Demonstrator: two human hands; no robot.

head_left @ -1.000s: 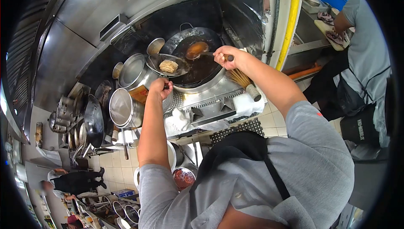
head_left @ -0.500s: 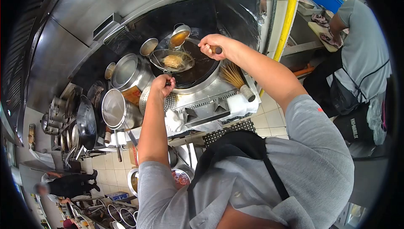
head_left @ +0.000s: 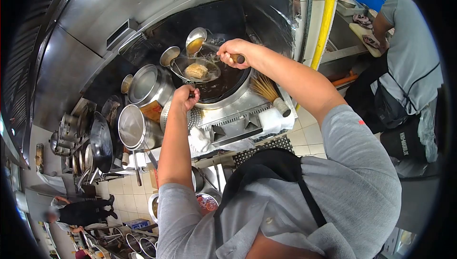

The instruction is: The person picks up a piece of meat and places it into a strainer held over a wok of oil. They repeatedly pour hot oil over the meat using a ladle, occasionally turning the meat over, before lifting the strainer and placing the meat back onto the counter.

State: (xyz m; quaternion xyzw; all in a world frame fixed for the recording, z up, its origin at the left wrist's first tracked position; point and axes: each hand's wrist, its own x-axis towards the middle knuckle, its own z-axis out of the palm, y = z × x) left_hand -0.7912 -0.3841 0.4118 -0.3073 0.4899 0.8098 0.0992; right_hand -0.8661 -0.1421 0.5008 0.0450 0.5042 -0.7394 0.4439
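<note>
My left hand [head_left: 185, 96] is wrapped around the handle of a wire strainer [head_left: 213, 74], which hangs over a large dark wok [head_left: 228, 85]. A golden-brown fried piece of food [head_left: 196, 71] lies in its mesh. My right hand [head_left: 234, 53] grips the wooden-ended handle of a ladle [head_left: 197, 34]. The ladle's bowl is tilted above the strainer, with amber liquid at its lower edge. Dark liquid with bubbles shows in the wok around the strainer.
A bamboo wok brush [head_left: 266, 90] lies right of the wok. Metal pots [head_left: 144, 84], a round sieve [head_left: 131, 124] and a black wok [head_left: 101, 140] stand to the left. A yellow pipe [head_left: 326, 25] runs upright on the right. Beyond it a person [head_left: 409, 49] works at a cutting board.
The ladle has moved slightly left and up and tips further, with less liquid showing in its bowl. My right hand has shifted left with it. The strainer has stayed nearly in place.
</note>
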